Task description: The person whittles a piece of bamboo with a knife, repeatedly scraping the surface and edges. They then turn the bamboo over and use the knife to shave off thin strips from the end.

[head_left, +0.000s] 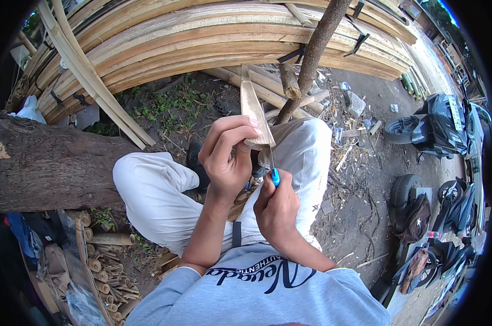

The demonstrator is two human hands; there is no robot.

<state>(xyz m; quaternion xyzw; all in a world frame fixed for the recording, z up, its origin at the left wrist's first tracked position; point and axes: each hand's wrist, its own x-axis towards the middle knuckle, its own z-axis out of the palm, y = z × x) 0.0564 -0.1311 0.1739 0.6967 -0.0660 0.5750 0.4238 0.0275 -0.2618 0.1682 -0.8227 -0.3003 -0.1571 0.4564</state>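
- The left hand (227,157) has its grip pinched around the lower end of a flat, pale bamboo strip (252,106), holding it upright above the lap.
- The right hand (277,209) has its grip pressed tight on a blue-handled knife (274,175), its thin blade set against the strip's edge just under the left fingers.
- Judged from this, the cut sits at the strip's near end; most of its length looks unworked.
- Short cut bamboo pieces (107,261) lie piled on the ground at the left.
- Long bamboo poles (213,38) are stacked beyond the knees.
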